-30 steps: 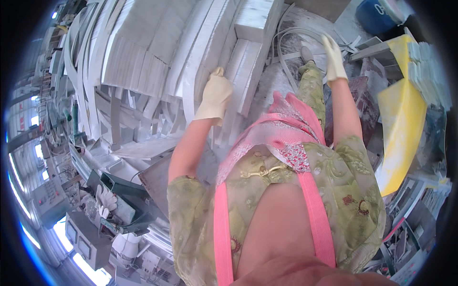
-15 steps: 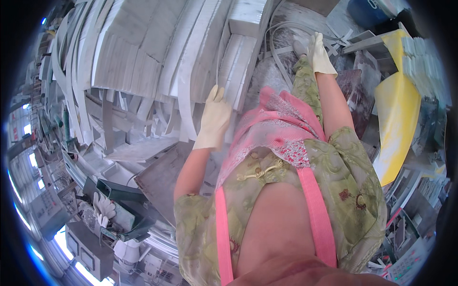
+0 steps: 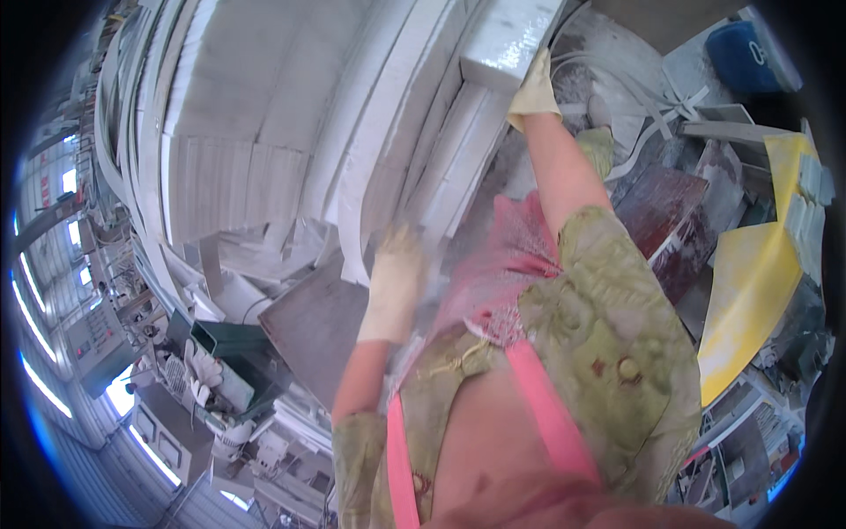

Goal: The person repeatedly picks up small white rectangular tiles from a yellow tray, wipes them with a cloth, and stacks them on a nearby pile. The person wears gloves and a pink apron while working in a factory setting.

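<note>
In my head view, my right hand (image 3: 535, 93), in a cream rubber glove, reaches forward to the right edge of a glossy white rectangular block (image 3: 502, 44); its fingers lie close together there, but I cannot tell whether they are clamped on it. The block sits at the far end of a row of long pale-grey slabs (image 3: 463, 145). My left hand (image 3: 397, 282), in a matching cream glove, is blurred near the close end of those slabs, just right of a curved pale-grey strip (image 3: 356, 220); I cannot tell whether its fingers are apart or together. To the left stands a large, tightly packed stack of grey-white slabs (image 3: 247, 97). Over on my right are a reddish-brown flat slab (image 3: 656, 207), a bent yellow sheet (image 3: 745, 300) and, farther off, a dark-blue barrel (image 3: 745, 60).
</note>
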